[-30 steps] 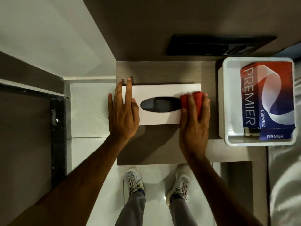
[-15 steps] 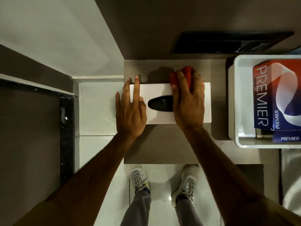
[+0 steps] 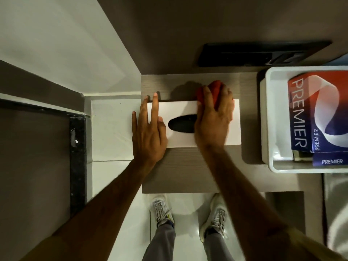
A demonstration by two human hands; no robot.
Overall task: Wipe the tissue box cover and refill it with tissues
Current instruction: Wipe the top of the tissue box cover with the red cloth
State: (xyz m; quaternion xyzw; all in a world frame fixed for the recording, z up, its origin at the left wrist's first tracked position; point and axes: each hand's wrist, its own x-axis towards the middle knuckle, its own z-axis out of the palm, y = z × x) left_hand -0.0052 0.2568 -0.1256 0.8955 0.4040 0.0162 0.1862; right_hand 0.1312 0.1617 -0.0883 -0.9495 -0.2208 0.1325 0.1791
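Observation:
A white tissue box cover (image 3: pixel 180 108) with a dark oval slot lies flat on a small wooden table (image 3: pixel 190 170). My left hand (image 3: pixel 148 132) rests flat on the cover's left end, fingers stretched out. My right hand (image 3: pixel 214 117) presses a red cloth (image 3: pixel 212 89) against the cover's far right part, and the cloth sticks out past the back edge. A red and blue pack of Premier tissues (image 3: pixel 320 113) lies in a white tray (image 3: pixel 267 117) to the right.
A dark flat object (image 3: pixel 259 53) lies behind the table by the wall. The white tray stands close to the cover's right end. White floor tiles and my two shoes show below the table's front edge. A dark door frame runs along the left.
My right hand has carried the red cloth from the cover's right end up to its far edge. The left hand has stayed on the cover's left end.

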